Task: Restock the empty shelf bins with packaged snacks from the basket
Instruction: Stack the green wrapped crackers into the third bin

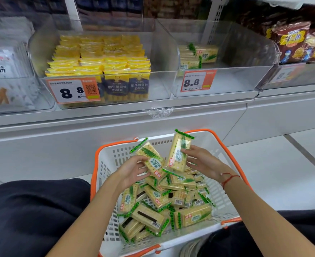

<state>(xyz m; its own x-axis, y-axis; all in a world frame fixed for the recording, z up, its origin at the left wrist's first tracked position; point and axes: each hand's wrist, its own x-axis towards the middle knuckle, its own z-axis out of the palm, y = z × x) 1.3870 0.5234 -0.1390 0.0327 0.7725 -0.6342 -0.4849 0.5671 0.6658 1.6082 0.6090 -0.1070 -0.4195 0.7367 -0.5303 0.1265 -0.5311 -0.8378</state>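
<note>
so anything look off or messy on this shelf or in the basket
A crumpled bit of clear plastic hangs off the shelf's front edge, below where two bins meet. The cracker packs lie jumbled in the basket.

Above my basket (pixel 104 160) the air is open up to the shelf edge (pixel 116 115). The clear bin on the right (pixel 227 84) has bare floor near and right; a few cracker packs (pixel 197 54) sit at its far left. Its front wall and price tag (pixel 197 80) must be cleared. The left bin (pixel 164 86) is packed with yellow packs (pixel 97 54).
</note>
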